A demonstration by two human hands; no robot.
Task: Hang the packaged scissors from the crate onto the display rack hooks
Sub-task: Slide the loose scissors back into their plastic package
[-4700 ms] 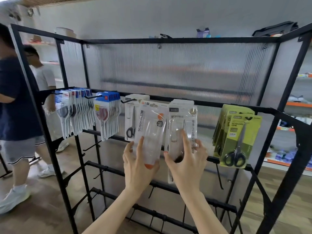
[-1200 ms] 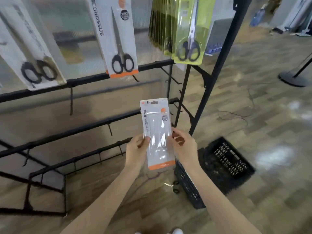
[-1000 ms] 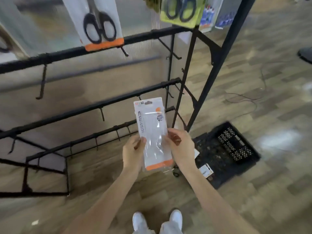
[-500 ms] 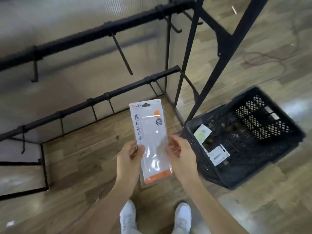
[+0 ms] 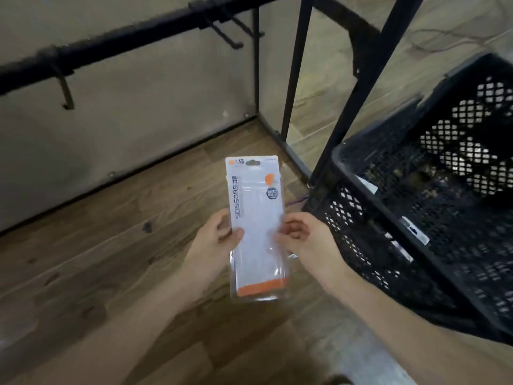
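A white scissors package (image 5: 256,218) with an orange bottom strip and a clear blister is held upright in front of me, low above the floor. My left hand (image 5: 215,240) pinches its left edge with the thumb on the front. My right hand (image 5: 305,240) grips its right edge with curled fingers. No scissors show inside the blister. The black mesh crate (image 5: 433,218) stands on the floor at the right, with a few small packages (image 5: 415,232) lying in it. A lower rack bar (image 5: 133,37) with bare hooks (image 5: 65,90) crosses the top.
Black rack legs (image 5: 361,87) rise between the package and the crate. A translucent back panel (image 5: 125,120) closes the rack behind the bar. Wooden floor (image 5: 97,259) lies under my hands. A cable (image 5: 449,40) runs on the floor at the far right.
My view has tilted down from the hanging scissors to the rack's foot and the crate. The package in both hands has come lower and nearer the crate.
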